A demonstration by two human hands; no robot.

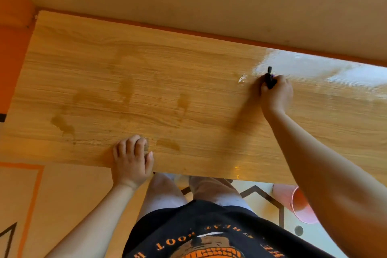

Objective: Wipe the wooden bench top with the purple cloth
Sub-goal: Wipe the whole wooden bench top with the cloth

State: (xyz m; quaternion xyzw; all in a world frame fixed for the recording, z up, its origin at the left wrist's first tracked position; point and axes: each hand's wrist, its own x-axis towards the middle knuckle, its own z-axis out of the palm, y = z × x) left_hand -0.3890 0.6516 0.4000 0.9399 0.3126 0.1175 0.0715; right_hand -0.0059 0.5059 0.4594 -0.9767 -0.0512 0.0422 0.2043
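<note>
Gripping dark, mostly hidden obj [270,78] w/ right hand [276,94].

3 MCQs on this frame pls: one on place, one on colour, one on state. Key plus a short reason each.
1. Where does the left hand rest?
A. on the near edge of the bench top
B. against the wall
C. in the bucket

2. What colour is the bucket on the floor under the bench?
A. blue
B. pink
C. green

3. What is the right hand doing?
A. lying flat and open
B. hanging off the bench
C. closed around a small dark object

Key: 1 A, its fingers lie over the near edge. 2 B, pink wall and rim show past the right forearm. 3 C, the fingers are curled round the object, which pokes out above the fist; a purple trace shows there, but what the object is cannot be told.
</note>
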